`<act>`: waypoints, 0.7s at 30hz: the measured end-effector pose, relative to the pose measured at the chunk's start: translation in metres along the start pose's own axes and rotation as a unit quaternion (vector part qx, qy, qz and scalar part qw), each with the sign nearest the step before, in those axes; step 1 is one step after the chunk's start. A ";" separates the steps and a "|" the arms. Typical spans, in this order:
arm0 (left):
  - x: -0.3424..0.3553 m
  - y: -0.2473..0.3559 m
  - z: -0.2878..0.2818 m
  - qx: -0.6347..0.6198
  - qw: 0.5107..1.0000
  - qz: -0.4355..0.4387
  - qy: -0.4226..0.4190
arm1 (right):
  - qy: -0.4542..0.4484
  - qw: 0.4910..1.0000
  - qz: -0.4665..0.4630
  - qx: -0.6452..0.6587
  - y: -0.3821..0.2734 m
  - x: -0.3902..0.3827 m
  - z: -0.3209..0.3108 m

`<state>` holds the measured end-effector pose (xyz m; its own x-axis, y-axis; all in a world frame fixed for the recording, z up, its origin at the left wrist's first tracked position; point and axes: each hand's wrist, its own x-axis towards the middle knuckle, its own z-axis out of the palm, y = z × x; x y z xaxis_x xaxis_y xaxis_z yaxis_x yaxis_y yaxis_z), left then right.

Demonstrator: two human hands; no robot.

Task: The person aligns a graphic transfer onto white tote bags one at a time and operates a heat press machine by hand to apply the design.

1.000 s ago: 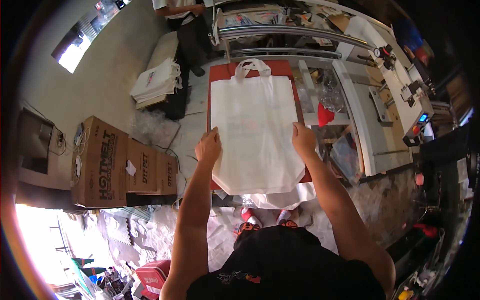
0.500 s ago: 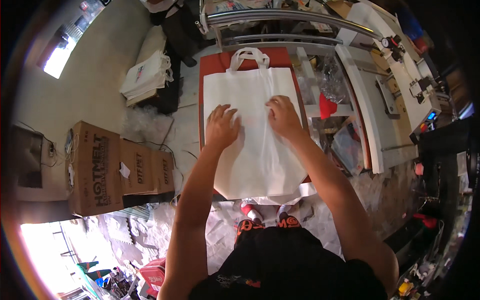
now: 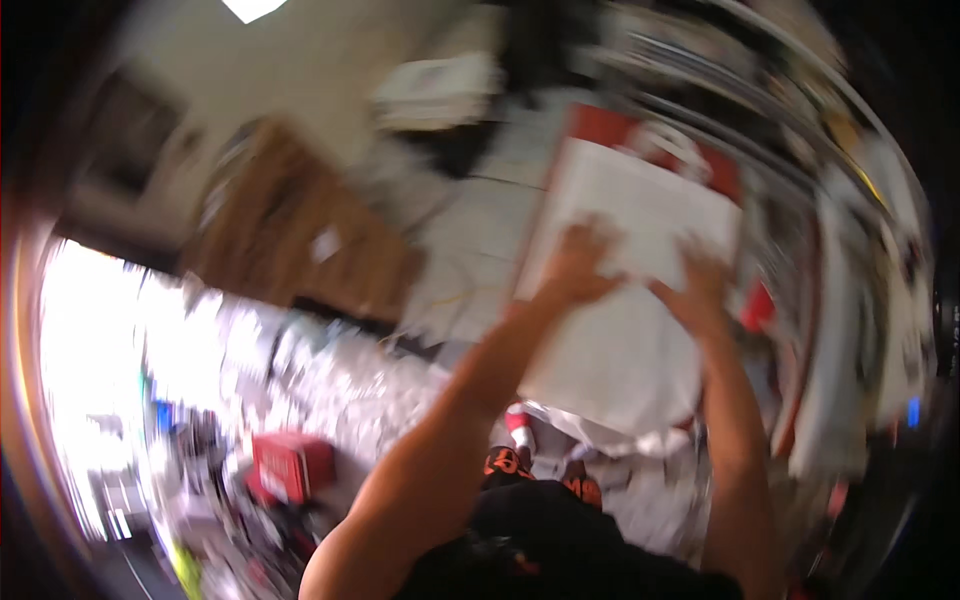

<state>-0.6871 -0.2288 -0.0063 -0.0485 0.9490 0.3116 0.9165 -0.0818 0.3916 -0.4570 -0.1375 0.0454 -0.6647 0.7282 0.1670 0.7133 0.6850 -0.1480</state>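
A white tote bag (image 3: 630, 360) with loop handles at its far end lies on a red platen (image 3: 590, 122). Both of my hands rest on the bag with fingers and thumbs spread, blurred by motion: my left hand (image 3: 585, 260) on its left half, my right hand (image 3: 700, 280) on its right. Neither appears to grip anything. Below the bag's near edge, more pale material hangs by my feet.
Cardboard boxes (image 3: 300, 240) stand at the left, with a stack of white bags (image 3: 435, 95) behind. The press frame and rails (image 3: 840, 320) run round the back and right. A red box (image 3: 292, 463) sits among clutter low at the left, near a bright opening.
My hands have released the bag's side edges and moved inward and farther up onto its surface, fingers spread. The whole view has swung round, shifting the bag rightward in the picture and blurring everything.
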 end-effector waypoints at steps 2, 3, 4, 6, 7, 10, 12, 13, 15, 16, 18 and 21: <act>0.013 0.018 -0.008 -0.070 0.996 -0.006 -0.049 | -0.057 0.997 0.011 -0.052 0.027 -0.008 -0.003; 0.010 0.008 -0.006 -0.074 0.996 0.017 -0.040 | -0.100 0.992 0.042 -0.067 0.015 -0.006 -0.008; 0.024 0.018 -0.006 -0.059 0.995 0.043 -0.067 | -0.143 0.984 0.085 -0.067 0.025 -0.006 -0.015; 0.019 0.017 -0.025 0.011 0.982 -0.075 -0.176 | -0.154 0.980 0.079 -0.100 -0.013 0.001 -0.015; 0.014 0.029 -0.046 -0.009 0.983 -0.092 -0.156 | -0.134 0.978 0.091 -0.128 -0.022 -0.007 -0.025; -0.030 0.041 -0.101 -0.132 0.991 -0.030 0.005 | 0.108 0.992 0.057 -0.005 -0.014 -0.032 -0.014; -0.069 0.043 -0.116 -0.141 0.985 -0.086 0.044 | 0.132 0.976 0.152 0.080 -0.008 -0.082 -0.024; -0.090 0.032 -0.112 -0.148 0.980 -0.129 0.037 | 0.148 0.945 0.240 0.168 -0.006 -0.105 -0.029; -0.138 -0.002 -0.110 -0.171 0.971 -0.161 0.043 | 0.156 0.908 0.303 0.244 0.009 -0.157 -0.001; -0.153 0.002 -0.130 -0.041 0.980 -0.182 -0.074 | 0.163 0.870 0.334 0.323 0.019 -0.189 0.012; -0.182 0.008 -0.135 -0.122 0.948 -0.277 0.094 | 0.105 0.926 0.320 0.172 0.004 -0.214 0.012; -0.187 0.013 -0.121 -0.176 0.928 -0.323 0.062 | 0.089 0.883 0.391 0.245 -0.033 -0.217 -0.015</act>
<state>-0.7146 -0.4446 0.0451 -0.6082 0.7938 0.0013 0.4943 0.3774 0.7831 -0.3326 -0.3187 0.0286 0.0650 0.9975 -0.0279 0.7281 -0.0665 -0.6823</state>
